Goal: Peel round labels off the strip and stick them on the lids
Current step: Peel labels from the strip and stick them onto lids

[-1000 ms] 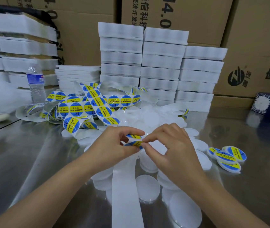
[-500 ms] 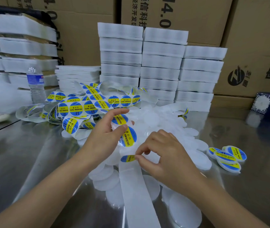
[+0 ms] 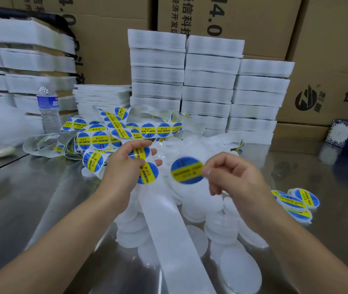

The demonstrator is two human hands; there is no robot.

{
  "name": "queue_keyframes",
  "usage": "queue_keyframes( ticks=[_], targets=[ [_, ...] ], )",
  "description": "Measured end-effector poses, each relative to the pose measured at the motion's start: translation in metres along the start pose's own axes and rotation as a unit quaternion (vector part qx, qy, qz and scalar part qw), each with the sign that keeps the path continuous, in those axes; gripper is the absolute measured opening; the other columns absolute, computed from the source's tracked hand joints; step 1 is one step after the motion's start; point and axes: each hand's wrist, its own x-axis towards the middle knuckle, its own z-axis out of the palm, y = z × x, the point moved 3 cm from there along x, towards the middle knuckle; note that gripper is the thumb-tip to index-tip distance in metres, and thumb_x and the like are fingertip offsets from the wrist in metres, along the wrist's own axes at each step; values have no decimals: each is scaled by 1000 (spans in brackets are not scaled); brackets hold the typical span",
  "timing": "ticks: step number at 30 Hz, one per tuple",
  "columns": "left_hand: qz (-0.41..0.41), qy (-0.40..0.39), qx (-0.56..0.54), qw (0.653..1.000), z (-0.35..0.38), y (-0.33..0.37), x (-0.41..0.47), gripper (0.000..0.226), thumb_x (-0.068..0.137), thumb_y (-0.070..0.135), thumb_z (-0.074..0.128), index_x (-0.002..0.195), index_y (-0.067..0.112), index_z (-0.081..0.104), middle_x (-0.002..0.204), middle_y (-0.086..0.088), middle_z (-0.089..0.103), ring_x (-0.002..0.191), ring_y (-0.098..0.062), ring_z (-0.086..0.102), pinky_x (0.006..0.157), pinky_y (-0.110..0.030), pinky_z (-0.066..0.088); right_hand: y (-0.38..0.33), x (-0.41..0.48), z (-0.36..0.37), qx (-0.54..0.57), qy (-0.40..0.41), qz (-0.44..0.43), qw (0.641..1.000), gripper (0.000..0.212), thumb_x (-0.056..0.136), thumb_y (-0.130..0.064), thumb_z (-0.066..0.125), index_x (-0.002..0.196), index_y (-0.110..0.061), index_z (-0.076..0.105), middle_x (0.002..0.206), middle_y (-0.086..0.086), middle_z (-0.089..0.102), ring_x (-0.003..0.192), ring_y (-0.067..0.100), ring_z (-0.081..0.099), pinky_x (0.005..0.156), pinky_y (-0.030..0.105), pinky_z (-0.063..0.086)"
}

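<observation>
While right hand [image 3: 232, 177] pinches one label [image 3: 186, 170], left hand [image 3: 124, 166], one strip [image 3: 175, 240]

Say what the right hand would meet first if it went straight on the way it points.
Pointing left with its peeled label leading, the right hand would probably meet the strip held by the left hand first; depth is unclear, so it could pass in front.

We read "SOLDERING PASTE" on the round labels [image 3: 100, 140] along the strip [image 3: 155, 130] at ten o'clock and on the labelled lids [image 3: 291, 202] at four o'clock. The cardboard box [image 3: 253, 22] at twelve o'clock shows "4.0".
</observation>
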Motion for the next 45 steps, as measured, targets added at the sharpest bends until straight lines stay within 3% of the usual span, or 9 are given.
queue_keyframes(
  ticks=[3,6,14,18,24,27,40,43,45],
  targets=[
    [-6,-8,6,1000,0,-2,1,52,85,-21,33,85,17,68,107,-7,67,73,-17,74,68,-25,59,2,7,-18,6,111,24,993,24,81,-4,65,62,-19,65,44,-3,50,43,7,43,47,15,40],
    [-13,-20,29,999,1,-4,1,49,86,-19,34,82,14,70,119,-9,64,80,-19,74,74,-28,58,12,12,-32,-95,162,78,979,7,85,-9,63,83,-16,64,49,-7,58,44,2,48,49,14,42],
    [-9,-75,68,995,7,-8,-2,36,92,-11,44,82,13,70,105,-7,71,82,-13,73,68,-20,58,42,12,-36,-483,23,102,870,82,77,-20,69,141,-44,23,115,-5,46,105,13,45,78,22,31],
    [-15,-87,72,993,7,-9,-2,43,92,-12,41,78,16,71,104,-8,72,84,-14,73,78,-31,58,51,13,-37,-494,-2,95,864,88,77,-23,68,143,-45,16,111,-9,51,105,14,46,94,33,38],
    [-15,-96,73,993,8,-9,-4,45,92,-13,40,76,16,71,99,-6,72,82,-13,73,72,-27,58,62,14,-32,-549,-29,63,833,99,68,-58,67,144,-44,5,111,-19,55,110,12,43,103,30,18],
    [-12,-97,77,992,8,-9,-4,44,92,-13,40,77,15,71,99,-6,72,82,-12,73,71,-25,58,65,14,-34,-548,-30,71,833,100,69,-56,67,145,-42,3,115,-18,54,119,14,42,114,38,8],
    [-14,-100,77,992,9,-5,-8,44,91,-14,38,79,12,71,96,-6,72,81,-10,73,70,-24,58,62,17,-39,-492,-37,57,868,96,70,-47,74,144,-39,15,108,-17,50,112,9,42,115,35,3],
    [-26,-100,84,991,9,-5,-8,42,91,-10,42,80,14,74,83,-6,75,78,-10,72,66,-18,58,55,18,-36,-405,2,11,914,92,68,-40,78,139,-47,20,104,-21,49,108,-1,46,109,26,27],
    [-29,-106,91,990,10,-5,-9,40,91,-7,43,82,15,75,80,-4,76,71,-7,71,61,-15,55,48,16,-32,-352,20,-28,935,89,65,-39,80,127,-62,20,106,-23,49,101,-9,47,85,6,40]
  ],
)
